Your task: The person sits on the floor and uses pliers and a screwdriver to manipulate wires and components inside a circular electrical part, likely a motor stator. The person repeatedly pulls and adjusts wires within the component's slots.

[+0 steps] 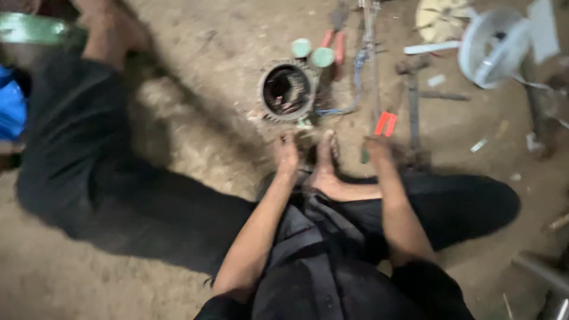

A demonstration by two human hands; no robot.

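I sit on a dirt floor in dark trousers with a bare foot tucked in front of me. My left hand reaches down just below a round motor stator with a toothed rim and dark windings; blur hides whether the hand grips anything. My right hand is down on the ground beside red-handled pliers, and a thin green-tipped tool shows at its fingers. Whether it holds that tool is unclear. Two pale green caps lie just beyond the stator.
Blue wire trails right of the stator. More red-handled pliers and metal rods lie behind. A white fan guard and fan blade sit at top right. My outstretched leg fills the left. A metal pipe lies bottom right.
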